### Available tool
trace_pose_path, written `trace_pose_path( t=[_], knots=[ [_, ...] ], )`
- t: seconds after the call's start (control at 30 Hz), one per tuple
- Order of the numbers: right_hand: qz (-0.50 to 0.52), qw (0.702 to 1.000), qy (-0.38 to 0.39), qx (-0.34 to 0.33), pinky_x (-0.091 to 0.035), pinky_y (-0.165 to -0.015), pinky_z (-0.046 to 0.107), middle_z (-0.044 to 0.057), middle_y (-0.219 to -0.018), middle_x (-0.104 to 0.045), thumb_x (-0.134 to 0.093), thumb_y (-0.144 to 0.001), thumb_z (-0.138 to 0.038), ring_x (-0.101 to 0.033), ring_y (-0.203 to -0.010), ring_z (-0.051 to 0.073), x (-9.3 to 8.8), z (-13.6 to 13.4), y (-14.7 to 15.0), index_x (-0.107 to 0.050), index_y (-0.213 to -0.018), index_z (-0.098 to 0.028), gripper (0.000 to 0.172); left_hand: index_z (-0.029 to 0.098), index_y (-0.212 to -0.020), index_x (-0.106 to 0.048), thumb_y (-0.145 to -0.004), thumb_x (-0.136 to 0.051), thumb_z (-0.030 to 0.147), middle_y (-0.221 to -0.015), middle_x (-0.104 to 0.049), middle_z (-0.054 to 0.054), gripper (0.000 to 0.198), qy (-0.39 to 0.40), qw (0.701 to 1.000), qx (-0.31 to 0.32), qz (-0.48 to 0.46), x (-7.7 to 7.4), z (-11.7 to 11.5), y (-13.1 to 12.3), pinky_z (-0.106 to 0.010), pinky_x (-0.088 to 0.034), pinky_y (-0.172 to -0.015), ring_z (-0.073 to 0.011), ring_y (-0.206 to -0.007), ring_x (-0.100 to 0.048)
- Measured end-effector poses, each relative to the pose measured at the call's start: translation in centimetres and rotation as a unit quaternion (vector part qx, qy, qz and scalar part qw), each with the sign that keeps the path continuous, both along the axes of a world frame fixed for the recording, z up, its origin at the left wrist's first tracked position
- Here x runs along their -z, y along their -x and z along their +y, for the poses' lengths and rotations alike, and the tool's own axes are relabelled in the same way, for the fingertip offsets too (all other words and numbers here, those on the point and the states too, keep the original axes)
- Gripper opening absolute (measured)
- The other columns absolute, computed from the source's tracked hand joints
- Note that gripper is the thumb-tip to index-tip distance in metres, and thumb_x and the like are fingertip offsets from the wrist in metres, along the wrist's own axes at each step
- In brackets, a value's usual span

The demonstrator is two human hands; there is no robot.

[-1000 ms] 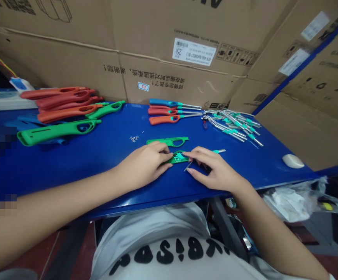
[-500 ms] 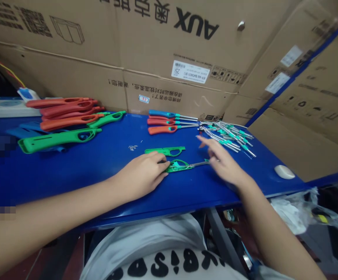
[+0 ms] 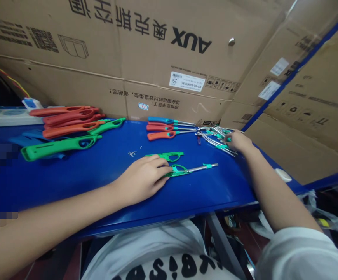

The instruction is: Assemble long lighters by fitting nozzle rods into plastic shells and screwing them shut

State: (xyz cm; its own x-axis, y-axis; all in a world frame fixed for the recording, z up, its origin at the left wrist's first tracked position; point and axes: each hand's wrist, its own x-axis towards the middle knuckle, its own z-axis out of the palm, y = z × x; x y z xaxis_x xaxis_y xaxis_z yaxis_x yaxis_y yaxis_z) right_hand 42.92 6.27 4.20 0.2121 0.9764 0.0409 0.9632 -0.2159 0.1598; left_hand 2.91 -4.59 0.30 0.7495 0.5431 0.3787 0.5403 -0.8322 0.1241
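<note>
My left hand [image 3: 145, 177] is closed over the handle end of a green lighter half-shell [image 3: 182, 174]. Inside that shell lie a green trigger and wires, and a metal tube [image 3: 198, 168] with a green collar sticks out to the right. Just behind it is another green half-shell [image 3: 173, 156], its left end partly covered by my hand. Over at the back right, my right hand [image 3: 240, 142] has its fingers curled down into a pile of metal lighter tubes [image 3: 215, 142] with green collars and thin wires. Whatever its fingertips grip is hidden.
Several orange and red lighter shells [image 3: 70, 116] and a green shell [image 3: 60, 147] are heaped on the left. Three lighters with tubes [image 3: 161, 135] lie side by side at the back. Small metal bits [image 3: 132, 154], a white object [image 3: 282, 175] and cardboard walls [image 3: 145, 58] surround the work.
My right hand has moved right and back, from above the tube's tip to the pile of tubes. My left hand stays on the green half-shell. The view has shifted slightly.
</note>
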Motion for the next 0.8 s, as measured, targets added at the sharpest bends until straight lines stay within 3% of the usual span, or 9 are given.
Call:
trace_pose_path(
  t=[0.13, 0.23, 0.3, 0.4, 0.47, 0.53, 0.67, 0.8],
  knots=[
    [-0.006, 0.999, -0.023, -0.035, -0.048, -0.073, 0.036, 0.019, -0.125, -0.056, -0.059, -0.092, -0.027, -0.064, -0.097, 0.028, -0.2, -0.2, 0.8, -0.073, -0.108, -0.017, 0.023, 0.019, -0.115, -0.072, -0.099, -0.053, 0.02, -0.11, -0.073, -0.009, 0.025, 0.026, 1.0, -0.011, -0.008, 0.0, 0.2, 0.1, -0.036, -0.058, -0.085, -0.0241, -0.102, -0.068],
    [0.06, 0.982, -0.144, -0.105, -0.05, -0.073, 0.035, 0.018, -0.123, -0.057, -0.061, -0.091, -0.029, -0.064, -0.089, 0.025, -0.4, -1.1, 4.0, -0.069, -0.105, -0.015, 0.021, 0.019, -0.119, -0.072, -0.097, -0.057, 0.021, -0.113, -0.074, -0.01, 0.026, 0.04, 0.998, -0.023, -0.041, 0.0, 0.4, 0.2, -0.038, -0.059, -0.089, -0.025, -0.105, -0.069],
    [0.203, 0.939, -0.199, -0.193, -0.051, -0.075, 0.035, 0.013, -0.106, -0.064, -0.065, -0.087, -0.028, -0.062, -0.081, 0.021, -0.3, -2.1, 7.5, -0.067, -0.098, -0.015, 0.017, 0.018, -0.123, -0.071, -0.095, -0.06, 0.025, -0.116, -0.074, -0.011, 0.031, 0.062, 0.993, -0.031, -0.093, 0.0, 0.6, 0.2, -0.039, -0.059, -0.093, -0.0252, -0.106, -0.07],
    [0.452, 0.831, -0.1, -0.309, -0.052, -0.07, 0.032, 0.005, -0.082, -0.068, -0.07, -0.085, -0.038, -0.062, -0.071, 0.017, 0.4, -4.1, 13.6, -0.064, -0.096, -0.018, 0.024, 0.016, -0.129, -0.068, -0.093, -0.065, 0.037, -0.124, -0.072, -0.012, 0.042, 0.126, 0.97, -0.053, -0.2, 0.2, 1.1, 0.1, -0.038, -0.059, -0.095, -0.0247, -0.107, -0.072],
    [0.548, 0.769, -0.058, -0.325, -0.051, -0.067, 0.03, 0.004, -0.081, -0.069, -0.076, -0.079, -0.045, -0.062, -0.07, 0.015, 1.1, -5.6, 17.1, -0.064, -0.09, -0.018, 0.032, 0.015, -0.133, -0.066, -0.089, -0.069, 0.044, -0.131, -0.07, -0.013, 0.053, 0.171, 0.947, -0.07, -0.263, 0.4, 1.5, 0.1, -0.04, -0.06, -0.096, -0.0267, -0.11, -0.072],
    [0.602, 0.735, -0.036, -0.309, -0.047, -0.058, 0.027, 0.002, -0.077, -0.067, -0.081, -0.072, -0.048, -0.057, -0.061, 0.012, 1.8, -6.9, 19.5, -0.065, -0.086, -0.018, 0.037, 0.016, -0.134, -0.066, -0.086, -0.072, 0.044, -0.131, -0.07, -0.012, 0.056, 0.221, 0.925, -0.066, -0.302, 0.5, 1.7, 0.0, -0.041, -0.059, -0.097, -0.0281, -0.112, -0.071],
    [0.617, 0.72, -0.009, -0.317, -0.041, -0.052, 0.025, 0.001, -0.073, -0.066, -0.082, -0.072, -0.051, -0.048, -0.055, 0.01, 2.3, -8.1, 20.3, -0.069, -0.093, -0.017, 0.042, 0.018, -0.115, -0.076, -0.092, -0.064, 0.039, -0.107, -0.08, -0.005, 0.033, 0.285, 0.908, -0.047, -0.305, 0.3, 1.8, 0.1, -0.033, -0.062, -0.086, -0.0241, -0.097, -0.075],
    [0.523, 0.771, 0.009, -0.363, -0.038, -0.053, 0.023, 0.0, -0.077, -0.064, -0.081, -0.076, -0.046, -0.044, -0.057, 0.008, 1.9, -7.9, 18.0, -0.07, -0.093, -0.017, 0.035, 0.018, -0.105, -0.077, -0.089, -0.068, 0.04, -0.095, -0.08, -0.004, 0.028, 0.29, 0.906, -0.076, -0.297, 0.5, 1.9, 0.0, -0.03, -0.06, -0.075, -0.0225, -0.087, -0.075]
  ],
)
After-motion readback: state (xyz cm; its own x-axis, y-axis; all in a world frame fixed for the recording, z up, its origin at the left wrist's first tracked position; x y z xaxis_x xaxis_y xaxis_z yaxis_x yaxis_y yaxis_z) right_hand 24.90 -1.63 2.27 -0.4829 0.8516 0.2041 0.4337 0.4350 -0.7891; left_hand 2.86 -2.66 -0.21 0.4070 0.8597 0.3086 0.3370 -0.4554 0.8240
